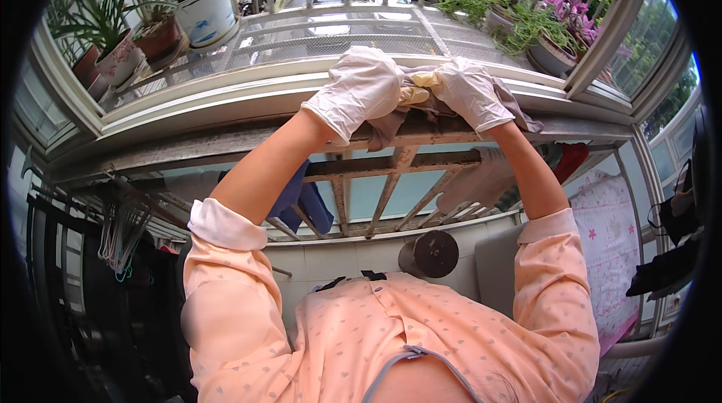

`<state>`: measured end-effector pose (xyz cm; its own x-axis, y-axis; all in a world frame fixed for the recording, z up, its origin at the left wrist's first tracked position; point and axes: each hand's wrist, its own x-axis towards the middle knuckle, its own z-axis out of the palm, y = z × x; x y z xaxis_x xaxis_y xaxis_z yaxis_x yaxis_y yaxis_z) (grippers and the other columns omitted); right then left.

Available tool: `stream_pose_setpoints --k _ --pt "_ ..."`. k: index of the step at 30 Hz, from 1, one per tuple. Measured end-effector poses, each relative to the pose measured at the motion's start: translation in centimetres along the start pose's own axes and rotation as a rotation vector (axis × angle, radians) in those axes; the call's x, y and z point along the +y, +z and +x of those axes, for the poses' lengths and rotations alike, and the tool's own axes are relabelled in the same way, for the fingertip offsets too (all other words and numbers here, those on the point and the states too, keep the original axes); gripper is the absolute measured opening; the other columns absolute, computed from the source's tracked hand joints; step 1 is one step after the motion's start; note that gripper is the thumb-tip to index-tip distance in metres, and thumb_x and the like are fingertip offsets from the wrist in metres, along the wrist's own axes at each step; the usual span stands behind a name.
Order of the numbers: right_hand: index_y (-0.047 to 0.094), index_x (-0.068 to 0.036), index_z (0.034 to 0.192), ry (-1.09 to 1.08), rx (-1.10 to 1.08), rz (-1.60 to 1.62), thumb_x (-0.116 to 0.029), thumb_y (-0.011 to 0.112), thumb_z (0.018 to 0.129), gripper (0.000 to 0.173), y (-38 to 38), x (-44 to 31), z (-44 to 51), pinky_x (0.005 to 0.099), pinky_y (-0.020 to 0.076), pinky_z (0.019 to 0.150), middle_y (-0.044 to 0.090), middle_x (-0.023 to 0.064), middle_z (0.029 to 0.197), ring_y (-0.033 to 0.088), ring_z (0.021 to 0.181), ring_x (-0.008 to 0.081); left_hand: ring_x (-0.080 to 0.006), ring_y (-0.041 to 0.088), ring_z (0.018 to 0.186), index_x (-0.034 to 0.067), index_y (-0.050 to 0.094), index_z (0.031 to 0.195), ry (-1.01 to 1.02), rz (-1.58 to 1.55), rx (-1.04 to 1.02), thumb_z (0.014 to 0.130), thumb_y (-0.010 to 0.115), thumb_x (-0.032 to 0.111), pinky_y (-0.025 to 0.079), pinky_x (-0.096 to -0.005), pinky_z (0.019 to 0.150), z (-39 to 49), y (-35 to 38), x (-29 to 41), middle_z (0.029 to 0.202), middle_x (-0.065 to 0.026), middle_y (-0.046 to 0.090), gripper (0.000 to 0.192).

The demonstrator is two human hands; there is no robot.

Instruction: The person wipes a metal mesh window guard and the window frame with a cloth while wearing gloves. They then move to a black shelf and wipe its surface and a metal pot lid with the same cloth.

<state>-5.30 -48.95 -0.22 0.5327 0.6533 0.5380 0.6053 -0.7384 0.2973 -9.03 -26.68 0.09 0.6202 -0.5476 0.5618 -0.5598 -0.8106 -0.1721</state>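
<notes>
Both of my hands wear white gloves with yellowish fingertips and meet over the window ledge. My left hand [366,81] is curled around one side of a bunched grey-mauve cloth [388,127]. Close beside it, my right hand [469,90] grips the other side, and a loose end of the cloth hangs past its wrist. Part of the cloth is hidden behind my gloves. The cloth lies against the white window track [237,99] and the worn railing top [186,149] just below it.
Outside the window, a cactus pot [207,16] and leafy plants stand on a mesh shelf [361,30], with a pink-leaved plant [569,16] at right. Clothes, including a blue garment [307,200], hang by the rusty railing bars [389,194]. Wire hangers [121,239] hang at left. A brown round stool [431,253] stands below.
</notes>
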Motion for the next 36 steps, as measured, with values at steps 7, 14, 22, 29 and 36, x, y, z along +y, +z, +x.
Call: stream_pose_setpoints --k 7,14,22,29,36 --pt "0.071 -0.007 0.088 -0.216 -0.104 0.151 -0.033 0.060 0.090 0.028 -0.5 -16.2 10.2 0.0452 0.0524 0.065 0.068 0.0163 0.078 0.067 0.076 0.0347 -0.0343 0.067 0.076 0.004 0.069 0.076 -0.199 0.222 -0.112 0.082 0.069 0.031 0.054 -0.0424 0.068 -14.4 -8.2 -10.1 0.075 -0.0159 0.067 0.028" --pt "0.073 -0.002 0.094 -0.341 -0.009 0.361 -0.016 0.057 0.089 0.022 0.7 -30.8 19.2 0.0440 0.0535 0.066 0.068 0.0230 0.079 0.070 0.076 0.0372 -0.0334 0.068 0.090 0.006 0.073 0.090 -0.366 0.313 -0.045 0.082 0.066 0.016 0.055 -0.0429 0.081 -28.2 -16.5 -18.5 0.089 -0.0137 0.071 0.015" --pt "0.075 -0.005 0.092 -0.473 0.076 0.598 -0.019 0.058 0.087 0.022 2.3 -45.5 28.8 0.0447 0.0540 0.072 0.069 0.0225 0.083 0.069 0.080 0.0394 -0.0335 0.068 0.097 0.007 0.075 0.101 -0.501 0.505 -0.135 0.085 0.060 0.007 0.054 -0.0410 0.091 -40.9 -22.6 -27.9 0.098 -0.0145 0.073 0.022" --pt "0.071 -0.005 0.108 -0.473 -0.120 0.759 -0.029 0.058 0.089 0.034 2.6 -49.9 31.9 0.0448 0.0543 0.078 0.071 0.0225 0.098 0.069 0.092 0.0401 -0.0333 0.062 0.114 0.010 0.065 0.124 -0.799 0.337 0.005 0.091 0.059 0.013 0.048 -0.0421 0.099 -41.2 -22.3 -27.7 0.120 -0.0173 0.066 0.034" --pt "0.068 -0.001 0.105 -0.629 -0.116 0.816 -0.025 0.052 0.096 0.030 4.0 -48.6 32.6 0.0462 0.0537 0.081 0.070 0.0245 0.102 0.068 0.096 0.0399 -0.0354 0.060 0.117 0.007 0.065 0.122 -0.776 0.298 -0.323 0.089 0.054 0.019 0.046 -0.0417 0.100 -38.9 -23.9 -27.7 0.125 -0.0182 0.064 0.037"
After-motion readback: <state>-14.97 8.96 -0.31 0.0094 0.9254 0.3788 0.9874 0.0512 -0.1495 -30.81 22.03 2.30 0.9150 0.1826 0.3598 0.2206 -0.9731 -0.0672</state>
